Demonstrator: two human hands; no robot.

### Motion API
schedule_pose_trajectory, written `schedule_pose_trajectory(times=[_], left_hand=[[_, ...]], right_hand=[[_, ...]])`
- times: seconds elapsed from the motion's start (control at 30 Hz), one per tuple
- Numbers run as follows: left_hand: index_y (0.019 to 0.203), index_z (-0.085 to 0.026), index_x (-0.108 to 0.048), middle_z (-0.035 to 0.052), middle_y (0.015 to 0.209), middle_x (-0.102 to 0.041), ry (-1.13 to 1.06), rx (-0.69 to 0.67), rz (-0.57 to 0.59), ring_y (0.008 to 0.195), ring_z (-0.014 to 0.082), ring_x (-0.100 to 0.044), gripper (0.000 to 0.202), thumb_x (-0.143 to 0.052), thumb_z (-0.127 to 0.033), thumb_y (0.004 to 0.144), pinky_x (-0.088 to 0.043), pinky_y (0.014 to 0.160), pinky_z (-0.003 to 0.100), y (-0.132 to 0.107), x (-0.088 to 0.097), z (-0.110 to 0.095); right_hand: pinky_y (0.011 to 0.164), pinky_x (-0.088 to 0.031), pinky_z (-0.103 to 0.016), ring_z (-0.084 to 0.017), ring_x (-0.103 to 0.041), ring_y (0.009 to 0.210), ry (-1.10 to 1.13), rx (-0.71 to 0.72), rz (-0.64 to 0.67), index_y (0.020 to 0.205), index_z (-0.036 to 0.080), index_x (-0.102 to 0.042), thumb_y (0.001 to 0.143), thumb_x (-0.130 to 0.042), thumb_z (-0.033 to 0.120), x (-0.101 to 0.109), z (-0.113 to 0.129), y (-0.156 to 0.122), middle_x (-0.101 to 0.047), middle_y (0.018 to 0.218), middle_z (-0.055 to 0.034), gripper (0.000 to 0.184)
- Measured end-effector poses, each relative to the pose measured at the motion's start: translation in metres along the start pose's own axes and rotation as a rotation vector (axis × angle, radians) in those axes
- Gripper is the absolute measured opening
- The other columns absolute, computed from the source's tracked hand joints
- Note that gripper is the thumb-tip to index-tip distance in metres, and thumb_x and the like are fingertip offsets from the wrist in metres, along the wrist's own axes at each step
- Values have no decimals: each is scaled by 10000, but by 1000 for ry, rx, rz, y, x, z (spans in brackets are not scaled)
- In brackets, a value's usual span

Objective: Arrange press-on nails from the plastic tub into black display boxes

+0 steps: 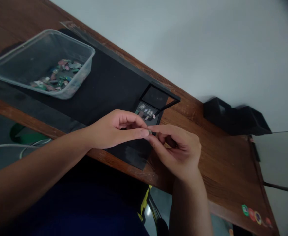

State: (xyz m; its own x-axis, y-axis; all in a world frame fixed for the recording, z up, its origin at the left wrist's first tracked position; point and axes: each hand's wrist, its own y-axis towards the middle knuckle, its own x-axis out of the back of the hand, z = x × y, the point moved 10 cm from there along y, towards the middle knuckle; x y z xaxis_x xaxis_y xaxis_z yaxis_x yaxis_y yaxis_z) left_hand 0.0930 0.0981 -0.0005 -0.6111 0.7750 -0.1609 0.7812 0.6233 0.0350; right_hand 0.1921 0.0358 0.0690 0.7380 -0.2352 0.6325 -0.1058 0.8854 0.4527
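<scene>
My left hand (118, 129) and my right hand (179, 147) meet over the front of the black mat, fingertips together. Both pinch one small, dull greyish piece (150, 132), like a polished stone; its shape is mostly covered by my fingers. Just beyond them is a small black case (161, 109) with its framed lid raised. Several small pale and dark pieces (147, 112) lie in it, some bearing marks. My left hand hides part of the case's near side.
A clear plastic tub (85, 70) at the left holds many coloured stones (60, 77). Under it lies a black mat (104, 82) on a wooden table (222, 167). Black bins (237, 118) stand by the wall at right. Round stickers (251, 213) mark the near right corner.
</scene>
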Motion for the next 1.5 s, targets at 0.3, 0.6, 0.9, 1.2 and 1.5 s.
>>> schedule_pose_trajectory(times=[0.3, 0.6, 0.9, 1.2, 1.5], left_hand=[[849, -188, -768, -18, 825, -762, 19, 22, 33, 781, 93, -684, 105, -675, -189, 898, -528, 731, 168, 0, -2, 1], [929, -216, -772, -36, 899, -786, -19, 20, 48, 858, 88, -705, 104, -676, -182, 904, -534, 795, 169, -1, -3, 2], [977, -194, -749, -3, 918, -775, 116, -34, 41, 861, 125, -692, 113, -709, -240, 881, -536, 801, 240, 0, -3, -2], [1031, -177, -719, 22, 896, -719, 196, -68, 19, 834, 142, -655, 171, -704, -282, 896, -520, 762, 266, -2, -1, -1], [997, -173, -745, 16, 873, -745, 221, -152, 7, 781, 123, -660, 140, -730, -248, 880, -524, 711, 229, -4, -3, -10]], right_hand=[[540, -462, -204, -71, -544, 533, 46, 28, -39, 953, 230, -762, 831, -827, 230, 4, 4, 0, -610, 626, 60, 139], [605, -539, -197, -76, -649, 614, 46, 48, -32, 1043, 267, -761, 857, -767, 112, 3, 7, 0, -767, 809, 49, 242], [564, -482, -216, -79, -619, 596, -7, 81, 7, 1027, 244, -759, 894, -706, 88, -1, 8, 0, -706, 717, 44, 211], [543, -449, -204, -69, -537, 541, -64, 74, -16, 1062, 234, -747, 886, -702, 83, 1, 7, -1, -599, 636, 65, 237], [544, -442, -201, -64, -496, 537, -65, 69, -16, 1078, 219, -743, 870, -719, 95, 2, 6, 0, -541, 635, 71, 243]])
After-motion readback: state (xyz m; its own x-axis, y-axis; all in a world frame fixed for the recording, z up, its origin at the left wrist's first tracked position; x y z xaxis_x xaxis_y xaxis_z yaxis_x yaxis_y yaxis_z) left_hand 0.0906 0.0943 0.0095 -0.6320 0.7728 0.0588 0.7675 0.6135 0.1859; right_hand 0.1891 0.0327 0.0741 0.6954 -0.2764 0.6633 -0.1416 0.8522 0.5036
